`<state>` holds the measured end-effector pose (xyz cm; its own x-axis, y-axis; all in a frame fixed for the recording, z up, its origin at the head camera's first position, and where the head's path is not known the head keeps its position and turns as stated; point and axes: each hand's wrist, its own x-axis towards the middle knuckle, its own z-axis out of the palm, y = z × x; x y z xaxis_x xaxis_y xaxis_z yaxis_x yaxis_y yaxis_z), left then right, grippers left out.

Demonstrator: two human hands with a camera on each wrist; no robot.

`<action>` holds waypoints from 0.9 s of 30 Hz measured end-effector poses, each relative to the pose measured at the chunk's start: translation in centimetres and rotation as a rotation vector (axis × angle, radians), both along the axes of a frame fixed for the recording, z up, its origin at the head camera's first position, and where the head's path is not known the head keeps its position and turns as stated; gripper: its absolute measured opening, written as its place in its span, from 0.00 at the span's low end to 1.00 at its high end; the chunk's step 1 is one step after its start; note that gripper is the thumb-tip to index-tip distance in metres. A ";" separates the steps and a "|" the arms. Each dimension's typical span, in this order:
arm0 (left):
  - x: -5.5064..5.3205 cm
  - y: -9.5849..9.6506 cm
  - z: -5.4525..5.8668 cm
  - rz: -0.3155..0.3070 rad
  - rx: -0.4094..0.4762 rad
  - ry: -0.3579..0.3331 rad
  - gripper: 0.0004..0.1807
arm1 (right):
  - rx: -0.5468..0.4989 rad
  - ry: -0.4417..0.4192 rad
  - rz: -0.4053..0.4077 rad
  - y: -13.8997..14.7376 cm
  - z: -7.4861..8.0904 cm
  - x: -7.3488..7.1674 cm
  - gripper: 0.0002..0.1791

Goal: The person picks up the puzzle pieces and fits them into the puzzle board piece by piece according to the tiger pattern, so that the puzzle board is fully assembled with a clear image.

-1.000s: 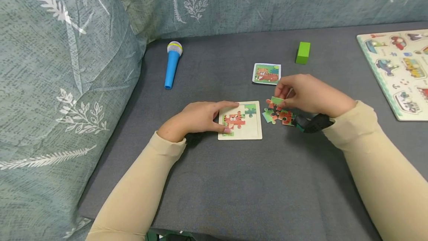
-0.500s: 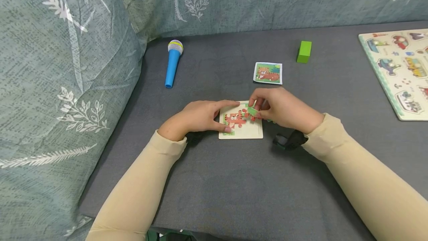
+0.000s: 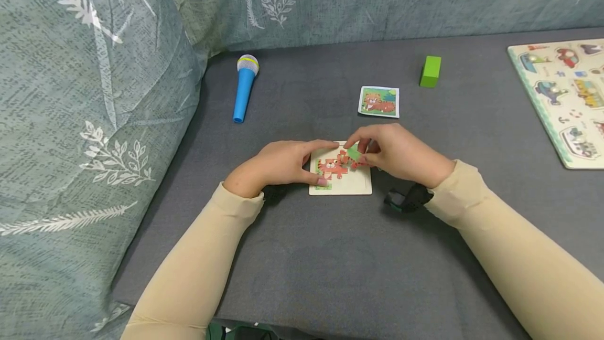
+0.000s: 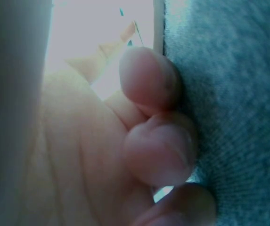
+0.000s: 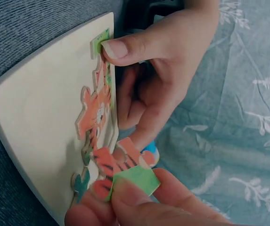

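A small square wooden puzzle board lies on the grey cloth, with joined orange-and-green tiger pieces on its left part. My left hand holds the board's left side, its thumb on the near corner and index finger at the far edge. Over the board's right part my right hand pinches a green-and-orange jigsaw piece between thumb and fingers. In the right wrist view the piece is tilted, close over the joined pieces. The left wrist view is mostly curled left fingers beside the cloth.
A picture card of the tiger lies beyond the board. A green block stands behind it. A blue toy microphone lies at the back left, a larger peg puzzle board at the right. Patterned fabric rises behind.
My right hand has moved left from the loose pieces to over the board, carrying a piece, and has turned it slightly there. My left hand has stayed on the board.
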<state>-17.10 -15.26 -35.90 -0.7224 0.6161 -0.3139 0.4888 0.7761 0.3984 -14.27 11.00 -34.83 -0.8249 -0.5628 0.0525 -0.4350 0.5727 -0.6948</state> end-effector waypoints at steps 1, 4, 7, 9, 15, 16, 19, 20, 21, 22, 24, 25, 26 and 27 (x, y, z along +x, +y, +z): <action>0.0 0.0 0.0 -0.001 -0.001 0.000 0.43 | -0.001 -0.001 -0.003 0.0 0.0 0.0 0.18; 0.0 0.0 0.1 0.003 -0.001 -0.005 0.43 | -0.014 -0.018 -0.012 -0.1 -0.1 0.0 0.16; 0.0 0.0 0.1 0.002 0.001 -0.005 0.43 | -0.030 -0.039 -0.026 -0.2 -0.2 0.0 0.16; 0.0 0.0 0.1 0.000 0.003 -0.003 0.43 | -0.036 -0.037 -0.032 -0.3 -0.3 0.0 0.15; -0.1 -0.1 -0.1 -0.007 0.005 0.001 0.43 | -0.022 0.016 -0.027 -0.6 -0.7 0.1 0.12; -0.1 -0.1 -0.1 -0.007 0.005 0.000 0.43 | -0.017 0.023 -0.023 -0.7 -0.7 0.1 0.11; -0.2 -0.1 -0.2 -0.008 0.006 -0.001 0.43 | -0.007 0.052 -0.011 -0.9 -0.8 0.2 0.10; -0.2 -0.1 -0.2 -0.010 0.005 0.000 0.43 | 0.001 0.068 -0.006 -1.0 -0.8 0.2 0.11; -0.2 -0.1 -0.3 -0.012 0.006 0.001 0.43 | 0.011 0.083 -0.003 -1.1 -0.9 0.2 0.11; -0.2 -0.2 -0.3 -0.013 0.007 0.003 0.43 | 0.019 0.095 0.000 -1.1 -0.9 0.2 0.12; -0.2 -0.2 -0.3 -0.018 0.008 0.005 0.43 | 0.027 0.120 0.005 -1.1 -1.0 0.1 0.13; -0.2 -0.2 -0.3 -0.019 0.009 0.009 0.43 | 0.026 0.128 0.007 -1.1 -1.0 0.1 0.14; -0.2 -0.2 -0.3 -0.021 0.011 0.010 0.43 | 0.025 0.130 0.007 -1.1 -1.0 0.1 0.15; -0.2 -0.2 -0.3 -0.021 0.011 0.011 0.43 | 0.016 0.126 0.006 -1.1 -1.0 0.1 0.15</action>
<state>-17.30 -15.44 -36.21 -0.7130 0.6343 -0.2988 0.5092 0.7613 0.4013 -14.14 9.90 -35.82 -0.8090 -0.5693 0.1463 -0.5216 0.5805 -0.6253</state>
